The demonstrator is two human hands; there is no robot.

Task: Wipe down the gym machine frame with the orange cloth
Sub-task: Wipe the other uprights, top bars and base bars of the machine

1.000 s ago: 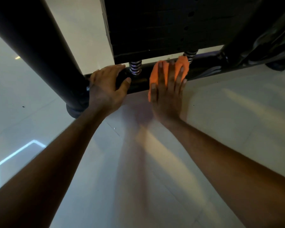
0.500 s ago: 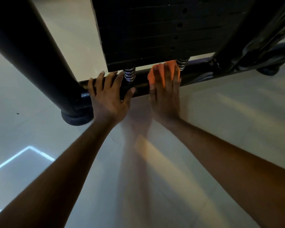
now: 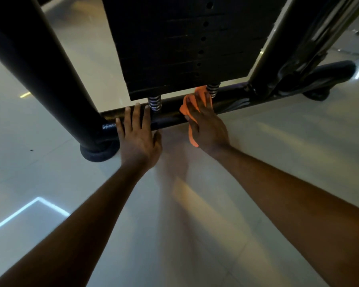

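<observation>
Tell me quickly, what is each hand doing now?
Left hand: open, fingers straight, resting on the bar.
Right hand: open, pressing the cloth flat on the bar.

The orange cloth (image 3: 187, 102) lies crumpled over the low bar of the black gym machine frame (image 3: 170, 117) — just beside the right-hand spring (image 3: 213, 89) — one end trailing down the near side.

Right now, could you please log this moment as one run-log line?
right hand: flat, pressing orange cloth on black horizontal frame tube beside metal coil spring | left hand: fingers flat on same tube
</observation>
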